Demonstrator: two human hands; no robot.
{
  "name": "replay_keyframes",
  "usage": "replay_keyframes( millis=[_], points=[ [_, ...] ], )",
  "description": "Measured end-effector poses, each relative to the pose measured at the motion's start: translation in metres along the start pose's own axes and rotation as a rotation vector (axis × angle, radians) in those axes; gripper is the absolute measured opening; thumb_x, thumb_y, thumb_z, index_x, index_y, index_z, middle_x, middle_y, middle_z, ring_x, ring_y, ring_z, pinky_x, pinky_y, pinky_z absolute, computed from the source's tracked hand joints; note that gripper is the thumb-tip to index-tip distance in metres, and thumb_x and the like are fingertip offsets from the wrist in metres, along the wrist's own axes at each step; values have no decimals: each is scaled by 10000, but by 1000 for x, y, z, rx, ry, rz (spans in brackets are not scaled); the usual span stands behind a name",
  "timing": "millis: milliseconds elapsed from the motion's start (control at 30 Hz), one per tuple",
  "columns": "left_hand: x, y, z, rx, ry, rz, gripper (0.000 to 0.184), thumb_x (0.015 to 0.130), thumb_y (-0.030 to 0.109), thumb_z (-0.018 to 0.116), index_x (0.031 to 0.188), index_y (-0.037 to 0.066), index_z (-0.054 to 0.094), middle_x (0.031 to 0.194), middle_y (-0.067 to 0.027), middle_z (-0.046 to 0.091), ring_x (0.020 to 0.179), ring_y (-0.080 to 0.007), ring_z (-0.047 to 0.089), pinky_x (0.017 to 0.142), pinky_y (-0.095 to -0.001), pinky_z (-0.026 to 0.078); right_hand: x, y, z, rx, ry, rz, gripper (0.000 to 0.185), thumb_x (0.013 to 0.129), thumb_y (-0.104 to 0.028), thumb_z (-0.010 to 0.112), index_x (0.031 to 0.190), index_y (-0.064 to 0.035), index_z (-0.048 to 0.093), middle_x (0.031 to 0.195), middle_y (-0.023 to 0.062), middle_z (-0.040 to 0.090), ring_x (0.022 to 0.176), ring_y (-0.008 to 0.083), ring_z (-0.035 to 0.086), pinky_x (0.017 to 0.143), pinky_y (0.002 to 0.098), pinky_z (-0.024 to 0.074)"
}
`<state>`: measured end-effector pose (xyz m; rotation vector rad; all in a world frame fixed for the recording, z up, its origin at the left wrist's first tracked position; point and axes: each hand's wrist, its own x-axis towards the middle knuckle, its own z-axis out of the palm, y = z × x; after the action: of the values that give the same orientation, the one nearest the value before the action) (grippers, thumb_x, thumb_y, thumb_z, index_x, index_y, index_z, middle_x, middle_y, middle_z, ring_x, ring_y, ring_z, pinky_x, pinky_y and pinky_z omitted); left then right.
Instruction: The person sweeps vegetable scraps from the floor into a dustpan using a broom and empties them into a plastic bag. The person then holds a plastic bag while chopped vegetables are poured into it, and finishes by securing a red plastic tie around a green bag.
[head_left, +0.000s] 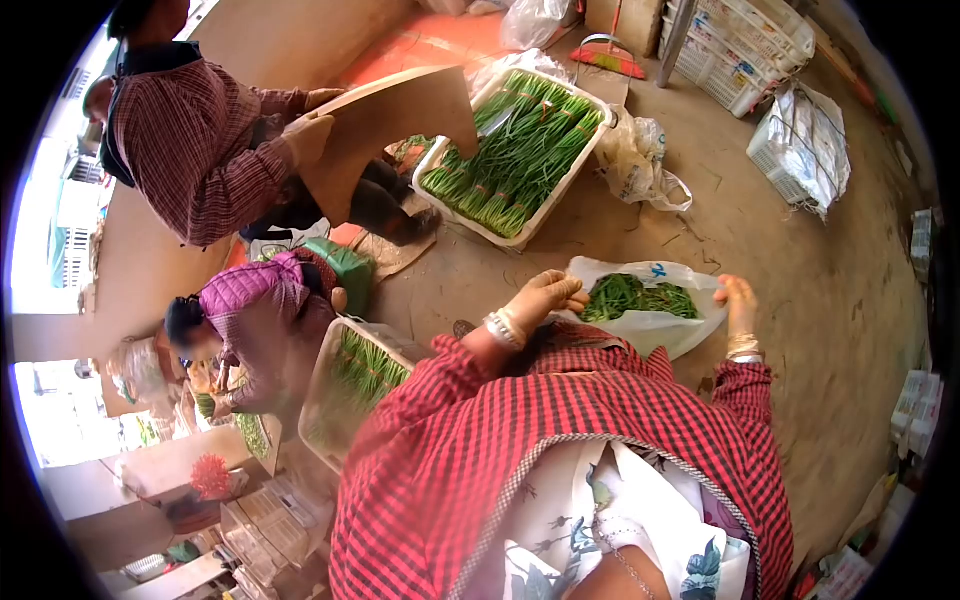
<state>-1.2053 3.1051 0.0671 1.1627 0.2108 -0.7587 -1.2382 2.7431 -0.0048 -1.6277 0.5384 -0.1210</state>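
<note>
A white plastic bag (pixel 655 325) is spread wide at its mouth in front of my body, with loose cut green stalks and leaves (pixel 640 298) inside. On its left rim, my gloved left hand (pixel 550 297) is closed, pinching the plastic. My right hand (pixel 738 298), gloved too, grips the opposite rim with bent fingers. Part of the bag's lower side is hidden behind my checked clothing. Beyond it stands a white crate (pixel 520 235) packed with bundled long green stalks (pixel 525 140).
At left, a standing person (pixel 190 140) holds a brown cardboard sheet (pixel 390 125). Below, a person in purple (pixel 270 310) bends beside another crate of greens (pixel 365 370). A crumpled plastic bag (pixel 635 160), stacked white crates (pixel 735 50) and a wrapped bundle (pixel 800 145) rest on the floor.
</note>
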Motion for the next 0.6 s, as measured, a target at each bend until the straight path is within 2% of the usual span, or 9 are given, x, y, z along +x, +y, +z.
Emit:
replay_keyframes(
  millis=[100,133,167,200,233,333,467,567,600],
  points=[
    [2,-18,-11,414,19,90,307,877,237,467,1057,-8,506,962,-116,583,834,-184,569,755,-283,461,24,139,-17,-482,-281,160,200,803,-206,540,812,-17,605,716,45,593,655,136,551,618,264,434],
    [2,-21,-17,67,-43,-28,311,870,233,480,1075,1,509,965,-110,586,834,-179,574,746,-276,461,33,213,-29,-906,-454,-191,208,762,-216,569,813,-20,614,755,60,606,693,166,562,668,290,445],
    [-5,-18,-21,71,-56,-36,311,870,233,480,1075,1,509,965,-110,586,834,-179,574,746,-276,461,6,191,-10,-582,-296,153,230,740,-216,573,877,-34,613,781,87,609,781,208,574,743,309,444],
    [-13,-13,-25,93,37,-45,303,866,229,485,1068,4,515,955,-108,591,833,-175,578,734,-273,464,-13,149,7,-640,-260,310,265,730,-191,565,940,-31,596,943,140,583,937,252,537,846,325,406],
    [-22,-10,-29,122,128,-54,294,862,224,491,1061,8,521,945,-105,595,831,-172,582,722,-270,467,-22,140,16,-631,-243,316,265,730,-191,565,940,-31,596,943,140,583,937,252,537,846,325,406],
    [-30,-46,-75,103,327,-32,275,855,226,498,1026,13,534,869,-89,602,787,-162,585,680,-252,462,-37,115,31,-727,-107,237,339,727,-193,561,1039,-61,561,1275,142,374,1151,297,374,950,342,316],
    [-51,-89,-131,12,351,-141,248,841,210,507,1002,24,545,816,-67,598,751,-163,581,632,-254,455,-49,105,33,-815,92,111,330,740,-189,554,1061,-111,552,1258,133,390,1140,281,392,942,342,328],
    [-67,-104,-147,115,411,-127,215,829,165,502,987,28,553,794,-51,590,718,-170,572,577,-280,460,-60,124,14,-782,79,235,271,749,-202,542,1003,-120,591,1152,142,497,1055,277,484,876,366,388],
    [-66,-124,-177,573,277,122,203,825,146,497,982,35,559,785,-52,587,705,-169,567,569,-283,460,-59,159,6,-726,34,355,205,760,-172,514,913,-110,635,945,120,605,907,289,573,781,373,443]
  ],
)
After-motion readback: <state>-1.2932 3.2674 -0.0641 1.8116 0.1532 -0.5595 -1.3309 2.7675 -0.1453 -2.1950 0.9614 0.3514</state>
